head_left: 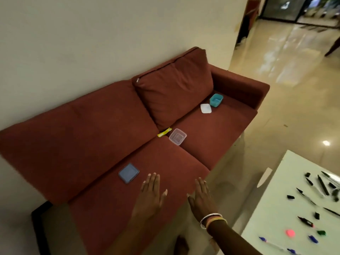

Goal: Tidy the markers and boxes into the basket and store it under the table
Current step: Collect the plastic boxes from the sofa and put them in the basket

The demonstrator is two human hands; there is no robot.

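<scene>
My left hand (151,195) and my right hand (201,198) are stretched out flat and empty over the front of a red sofa (103,126). A blue box lid (128,173) lies on the seat just left of my left hand. Farther back on the seat sit a clear plastic box (177,136), a yellow marker (164,132) in the cushion gap, a white lid (205,108) and a teal box (216,100). Several markers and loose caps (322,186) are scattered on the white table (276,208) at the right. No basket is in view.
A loose back cushion (174,92) leans on the sofa's right half. A glossy tiled floor (294,80) runs past the sofa's armrest to the right. A wall (92,43) stands behind the sofa. A pink cap (290,233) lies on the table.
</scene>
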